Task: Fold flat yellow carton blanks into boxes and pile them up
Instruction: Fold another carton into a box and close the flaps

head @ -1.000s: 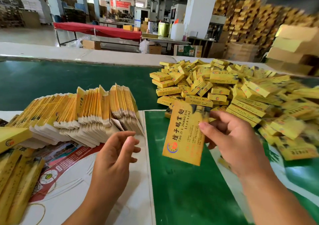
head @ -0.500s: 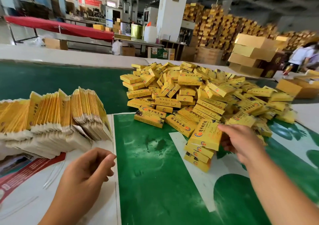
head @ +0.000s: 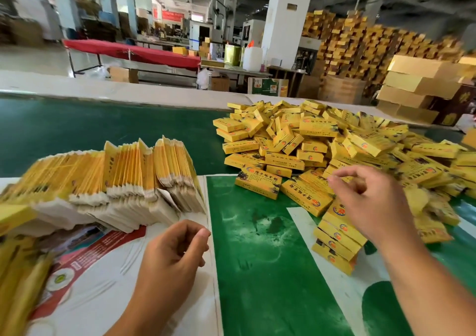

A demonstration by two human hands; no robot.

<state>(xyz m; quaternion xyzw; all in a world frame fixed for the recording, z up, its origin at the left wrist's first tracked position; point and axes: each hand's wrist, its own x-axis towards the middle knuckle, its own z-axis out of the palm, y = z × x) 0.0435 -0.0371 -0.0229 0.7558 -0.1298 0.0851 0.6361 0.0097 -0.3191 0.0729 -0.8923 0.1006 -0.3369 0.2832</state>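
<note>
Left hand (head: pixel 172 253) loosely curled, empty, beside blanks (head: pixel 116 181). Right hand (head: pixel 371 201) relaxed, empty, over box pile (head: pixel 322 150). Printed sheet (head: pixel 108 271) lay beneath blanks on green table (head: pixel 257 271).

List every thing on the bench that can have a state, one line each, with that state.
Carton blanks: flat, unfolded, standing on edge in a leaning row.
Pile of boxes: folded, lying loose in a heap.
Short stack of boxes: folded, lying one on another at the heap's near edge.
Left hand: empty, fingers loosely curled, near the blanks.
Right hand: empty, fingers loosely curled, over the heap's near edge.
</note>
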